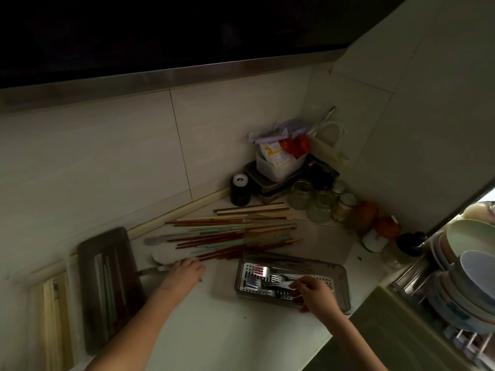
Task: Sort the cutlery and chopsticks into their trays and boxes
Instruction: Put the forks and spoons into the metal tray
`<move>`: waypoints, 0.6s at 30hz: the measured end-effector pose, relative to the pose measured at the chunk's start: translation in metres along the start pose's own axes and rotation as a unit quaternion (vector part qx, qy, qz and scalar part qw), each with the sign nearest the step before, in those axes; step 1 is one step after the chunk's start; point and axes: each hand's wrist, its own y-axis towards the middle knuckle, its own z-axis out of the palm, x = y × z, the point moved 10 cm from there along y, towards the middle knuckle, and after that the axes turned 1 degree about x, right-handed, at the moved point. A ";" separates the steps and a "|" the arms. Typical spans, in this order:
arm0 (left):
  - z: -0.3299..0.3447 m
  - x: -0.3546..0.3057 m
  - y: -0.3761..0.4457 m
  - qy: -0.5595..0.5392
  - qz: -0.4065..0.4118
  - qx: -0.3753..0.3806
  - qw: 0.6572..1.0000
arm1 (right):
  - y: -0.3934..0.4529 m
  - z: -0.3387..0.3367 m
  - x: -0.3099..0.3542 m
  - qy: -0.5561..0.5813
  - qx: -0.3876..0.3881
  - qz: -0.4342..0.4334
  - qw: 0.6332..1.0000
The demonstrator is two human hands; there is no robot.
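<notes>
Chopsticks (pixel 235 234) just beyond left hand (pixel 187 270).

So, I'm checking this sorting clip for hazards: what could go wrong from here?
1. The right hand reaches among forks in the metal tray; tines could prick fingers.
2. The chopsticks lie in a loose crossed pile; the left hand at its edge could scatter them.
3. The glass jars stand close behind the pile and might get knocked.
</notes>
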 end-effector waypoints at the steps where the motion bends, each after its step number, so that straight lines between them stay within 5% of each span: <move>1: -0.006 -0.001 -0.004 -0.001 0.001 -0.015 1.000 | 0.000 0.000 0.000 0.000 0.000 -0.002 1.000; 6: -0.076 -0.004 -0.028 -0.018 0.001 -0.248 0.969 | -0.002 0.002 0.009 -0.015 -0.012 -0.036 0.999; 10: -0.113 0.020 -0.033 -0.149 -0.073 -0.346 0.924 | -0.004 0.006 0.025 -0.029 -0.023 -0.083 0.996; 14: -0.132 0.053 -0.042 -0.357 -0.190 -0.419 0.813 | -0.007 0.013 0.046 -0.002 -0.021 -0.130 0.991; 18: -0.137 0.066 -0.033 -0.507 -0.220 -0.444 0.705 | -0.013 0.026 0.073 0.052 -0.003 -0.159 0.986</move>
